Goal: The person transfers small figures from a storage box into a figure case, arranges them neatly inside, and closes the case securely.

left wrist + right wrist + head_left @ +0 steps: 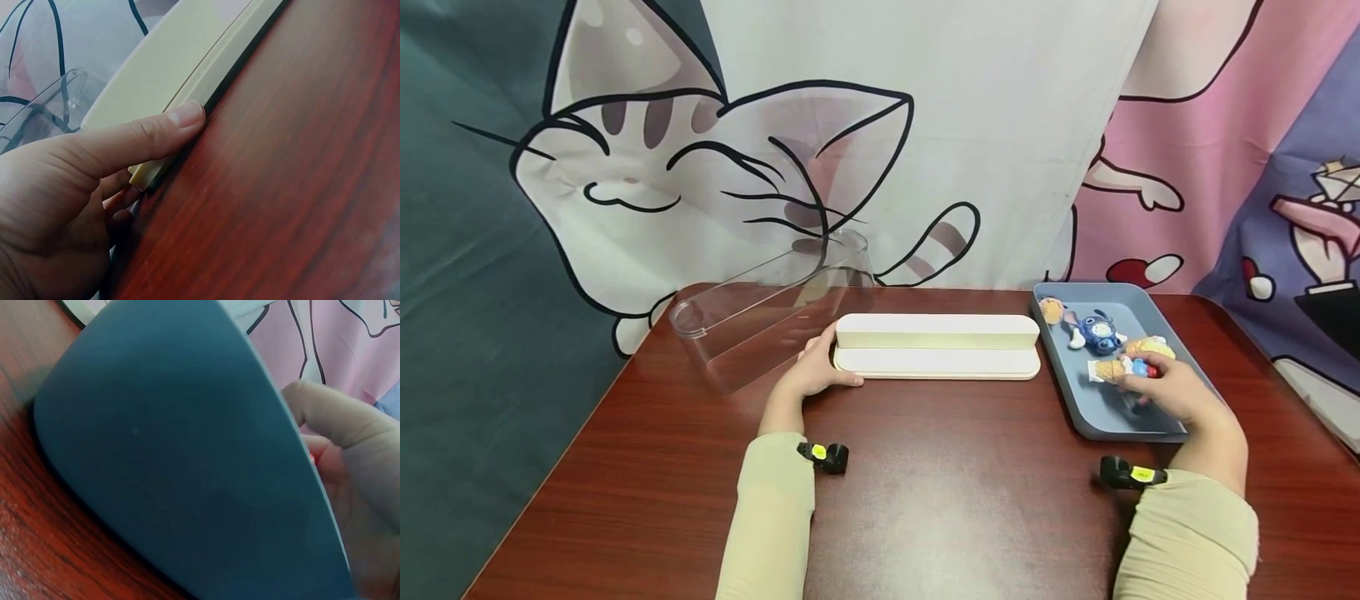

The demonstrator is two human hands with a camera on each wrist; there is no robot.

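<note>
A white two-step display base (936,362) lies on the table, its left end in my left hand (815,367). In the left wrist view, the thumb lies along the front edge of the base (187,84) and the other fingers are partly hidden behind its end. My right hand (1183,396) is over the blue-grey tray (1093,425), pinching a small figurine (1108,370) with a tan cone-like part and blue and red bits. Beside it in the tray are a blue figurine (1099,332), a yellowish figurine (1153,346) and a round tan-orange one (1051,310). The tray's wall (156,437) hides most of the fingertips in the right wrist view.
A clear plastic cover (760,325) stands at the back left of the brown table (925,500), close to my left hand. Behind the table hangs a curtain (1000,167) with cartoon cats. The tray is just right of the base.
</note>
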